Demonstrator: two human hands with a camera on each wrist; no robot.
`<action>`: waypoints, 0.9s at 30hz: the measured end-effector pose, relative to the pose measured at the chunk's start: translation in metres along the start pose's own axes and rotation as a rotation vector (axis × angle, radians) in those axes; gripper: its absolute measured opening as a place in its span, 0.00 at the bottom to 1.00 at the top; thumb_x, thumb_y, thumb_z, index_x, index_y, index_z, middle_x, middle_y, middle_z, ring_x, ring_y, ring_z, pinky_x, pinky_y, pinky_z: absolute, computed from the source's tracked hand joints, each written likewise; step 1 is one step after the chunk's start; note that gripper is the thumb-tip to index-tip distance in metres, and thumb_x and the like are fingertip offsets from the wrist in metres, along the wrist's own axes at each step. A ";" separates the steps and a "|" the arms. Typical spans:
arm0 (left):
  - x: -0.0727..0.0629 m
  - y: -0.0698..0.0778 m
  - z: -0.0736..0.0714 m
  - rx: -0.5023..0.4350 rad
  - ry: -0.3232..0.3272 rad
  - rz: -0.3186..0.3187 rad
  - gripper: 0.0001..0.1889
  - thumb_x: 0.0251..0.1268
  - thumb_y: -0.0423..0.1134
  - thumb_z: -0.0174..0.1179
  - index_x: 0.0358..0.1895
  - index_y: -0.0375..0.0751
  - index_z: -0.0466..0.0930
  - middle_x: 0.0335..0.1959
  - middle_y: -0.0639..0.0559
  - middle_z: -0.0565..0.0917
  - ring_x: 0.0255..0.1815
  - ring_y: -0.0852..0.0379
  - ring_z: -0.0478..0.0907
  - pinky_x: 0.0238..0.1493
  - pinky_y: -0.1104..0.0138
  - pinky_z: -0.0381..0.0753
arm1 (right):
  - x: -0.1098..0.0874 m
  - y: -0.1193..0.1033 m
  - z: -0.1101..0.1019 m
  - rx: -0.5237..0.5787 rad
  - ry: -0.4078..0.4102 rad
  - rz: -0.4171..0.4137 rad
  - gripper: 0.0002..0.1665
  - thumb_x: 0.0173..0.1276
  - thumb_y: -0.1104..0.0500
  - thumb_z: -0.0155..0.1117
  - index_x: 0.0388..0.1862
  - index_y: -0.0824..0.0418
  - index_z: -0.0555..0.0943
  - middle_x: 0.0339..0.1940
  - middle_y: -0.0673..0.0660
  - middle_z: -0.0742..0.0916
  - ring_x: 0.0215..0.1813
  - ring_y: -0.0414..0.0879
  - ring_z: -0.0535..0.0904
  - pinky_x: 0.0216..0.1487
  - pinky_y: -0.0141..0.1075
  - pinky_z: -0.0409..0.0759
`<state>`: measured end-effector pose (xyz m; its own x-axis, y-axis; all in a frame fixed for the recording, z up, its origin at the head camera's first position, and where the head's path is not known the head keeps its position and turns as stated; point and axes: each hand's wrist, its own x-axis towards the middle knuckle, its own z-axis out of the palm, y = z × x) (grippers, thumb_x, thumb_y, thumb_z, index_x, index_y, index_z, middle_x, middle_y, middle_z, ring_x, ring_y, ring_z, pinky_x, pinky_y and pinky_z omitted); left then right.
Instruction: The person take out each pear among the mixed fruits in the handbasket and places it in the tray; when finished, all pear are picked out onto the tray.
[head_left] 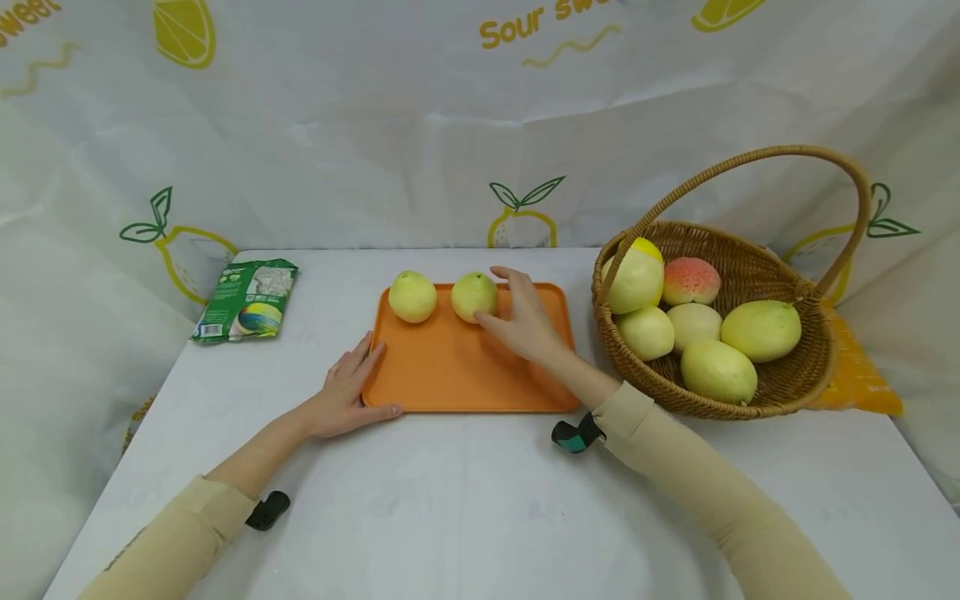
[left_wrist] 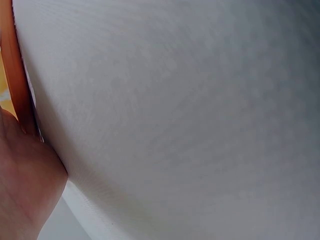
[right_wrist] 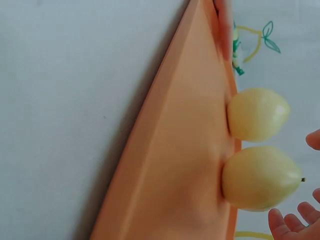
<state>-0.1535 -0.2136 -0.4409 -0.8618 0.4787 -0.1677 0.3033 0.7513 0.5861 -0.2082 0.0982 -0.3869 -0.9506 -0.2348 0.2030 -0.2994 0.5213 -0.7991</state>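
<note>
Two round, pale yellow-green fruits sit side by side along the back of an orange tray point(head_left: 457, 375): the left fruit point(head_left: 412, 297) and the right fruit point(head_left: 472, 297). My right hand point(head_left: 521, 321) is beside the right fruit, thumb and fingers spread around its right side. In the right wrist view, its fingertips point(right_wrist: 279, 225) show a small gap from that fruit point(right_wrist: 260, 177), with nothing held. My left hand point(head_left: 348, 392) rests at the tray's left edge, fingers extended along the rim and thumb along the front corner. The left wrist view shows only its palm against the tray edge.
A wicker basket point(head_left: 675, 392) with a tall handle stands at the right, holding several pale fruits and a pink peach point(head_left: 691, 281). An orange packet point(head_left: 855, 375) lies partly behind it. At the back left lies a green packet point(head_left: 251, 300). A printed white cloth hangs behind.
</note>
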 end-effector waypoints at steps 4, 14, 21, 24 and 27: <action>0.000 0.000 0.000 0.001 0.000 0.006 0.55 0.61 0.62 0.62 0.79 0.40 0.36 0.79 0.44 0.29 0.77 0.36 0.28 0.71 0.40 0.30 | -0.011 -0.008 -0.008 0.030 0.002 -0.033 0.39 0.66 0.59 0.68 0.72 0.62 0.63 0.68 0.61 0.68 0.66 0.59 0.65 0.58 0.52 0.75; 0.000 0.001 0.000 -0.003 0.001 0.008 0.55 0.61 0.61 0.62 0.79 0.39 0.36 0.79 0.43 0.29 0.77 0.36 0.28 0.71 0.40 0.29 | -0.038 -0.025 -0.036 0.121 -0.074 -0.034 0.34 0.68 0.60 0.66 0.70 0.59 0.66 0.69 0.57 0.70 0.65 0.50 0.64 0.59 0.48 0.75; 0.000 0.001 0.001 -0.004 -0.001 -0.006 0.55 0.61 0.62 0.62 0.79 0.40 0.36 0.79 0.44 0.29 0.77 0.35 0.28 0.70 0.40 0.29 | -0.053 -0.031 -0.057 0.178 -0.130 0.020 0.33 0.68 0.59 0.66 0.69 0.57 0.67 0.69 0.56 0.70 0.67 0.51 0.66 0.63 0.48 0.72; 0.000 0.001 0.001 -0.005 -0.003 -0.011 0.55 0.61 0.62 0.61 0.79 0.40 0.36 0.79 0.44 0.29 0.76 0.34 0.27 0.70 0.40 0.29 | -0.058 -0.035 -0.067 0.208 -0.146 0.059 0.32 0.68 0.58 0.66 0.69 0.55 0.68 0.69 0.54 0.71 0.67 0.51 0.67 0.63 0.48 0.72; 0.000 0.001 0.001 -0.002 -0.004 -0.013 0.55 0.61 0.63 0.61 0.79 0.41 0.36 0.79 0.44 0.29 0.76 0.34 0.27 0.70 0.39 0.29 | -0.064 -0.040 -0.078 0.227 -0.160 0.100 0.33 0.68 0.56 0.66 0.70 0.54 0.68 0.69 0.52 0.71 0.68 0.50 0.67 0.64 0.48 0.71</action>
<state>-0.1529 -0.2119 -0.4414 -0.8640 0.4705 -0.1790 0.2908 0.7568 0.5854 -0.1421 0.1561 -0.3238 -0.9440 -0.3277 0.0396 -0.1620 0.3556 -0.9205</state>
